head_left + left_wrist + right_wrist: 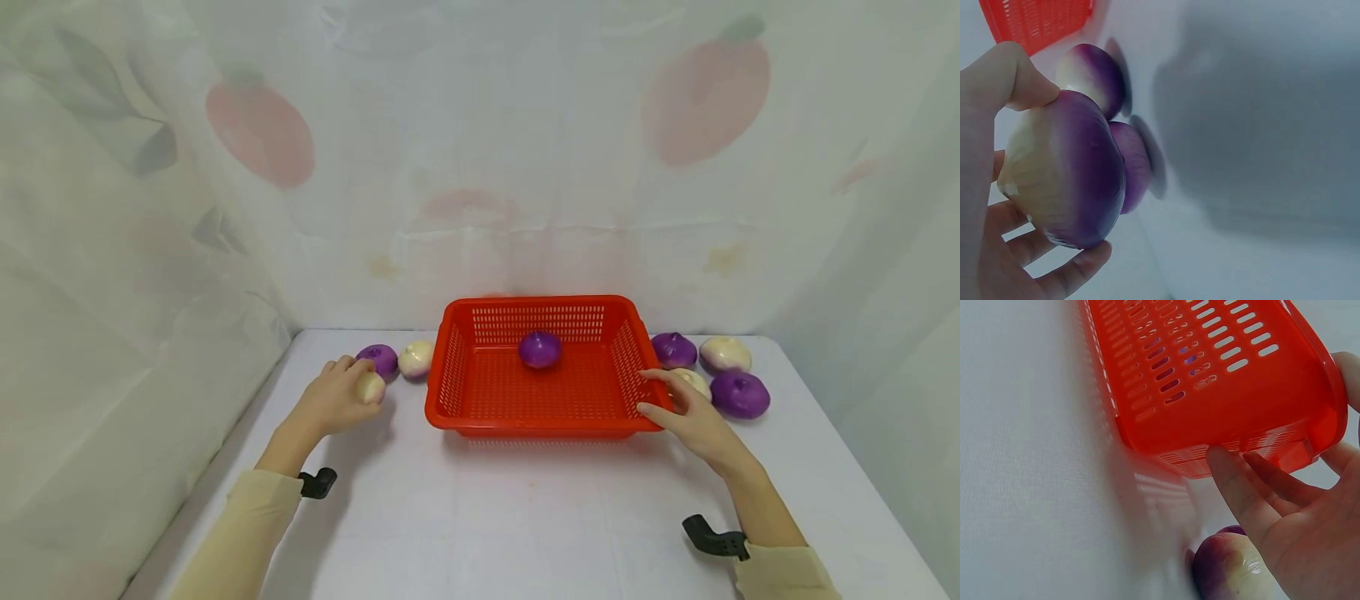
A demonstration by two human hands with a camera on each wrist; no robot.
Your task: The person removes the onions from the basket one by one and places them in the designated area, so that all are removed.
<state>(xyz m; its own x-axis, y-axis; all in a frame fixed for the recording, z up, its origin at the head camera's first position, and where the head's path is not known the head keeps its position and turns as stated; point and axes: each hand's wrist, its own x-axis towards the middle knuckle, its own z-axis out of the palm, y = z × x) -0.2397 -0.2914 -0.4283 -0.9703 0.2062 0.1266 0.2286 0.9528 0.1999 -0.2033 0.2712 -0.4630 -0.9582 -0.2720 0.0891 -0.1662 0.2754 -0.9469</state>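
My left hand [339,398] holds a white-and-purple turnip [1066,172] between the thumb and spread fingertips, a little above the white table. Just beyond it are a smooth purple bulb [378,358] and another white-and-purple turnip [416,359]. A red plastic basket [525,430] with slotted walls stands in the middle, with one purple bulb [540,349] inside. On the basket's right side, my right hand [693,421] grips the rim near the front corner, and the right wrist view shows fingers [1235,487] against the outer wall.
Right of the basket lie several more vegetables: two purple bulbs [740,394] and two pale turnips [726,354], one partly hidden behind my right hand. A printed cloth [480,167] hangs behind the table [525,517] and along its sides.
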